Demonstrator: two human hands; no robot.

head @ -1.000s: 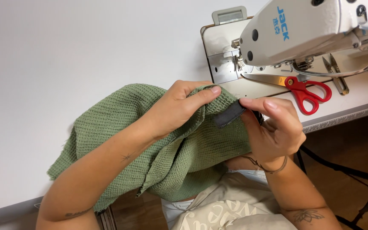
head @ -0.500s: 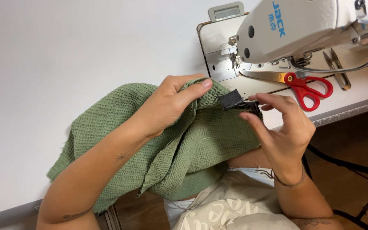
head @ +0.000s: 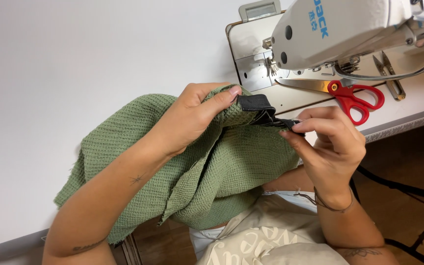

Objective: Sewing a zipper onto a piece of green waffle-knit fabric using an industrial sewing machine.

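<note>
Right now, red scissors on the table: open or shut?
Shut. The red-handled scissors lie flat on the white table by the sewing machine, blades together as one narrow point, handle loops side by side, no hand touching them.

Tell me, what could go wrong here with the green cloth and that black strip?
The right hand pinches only the tip of the black strip, so it might slip out and lose its place on the green cloth. Much of the cloth hangs off the table edge, so its weight could drag it down. The red scissors lie open-bladed close behind the hands, so a careless reach might meet the blades.
</note>
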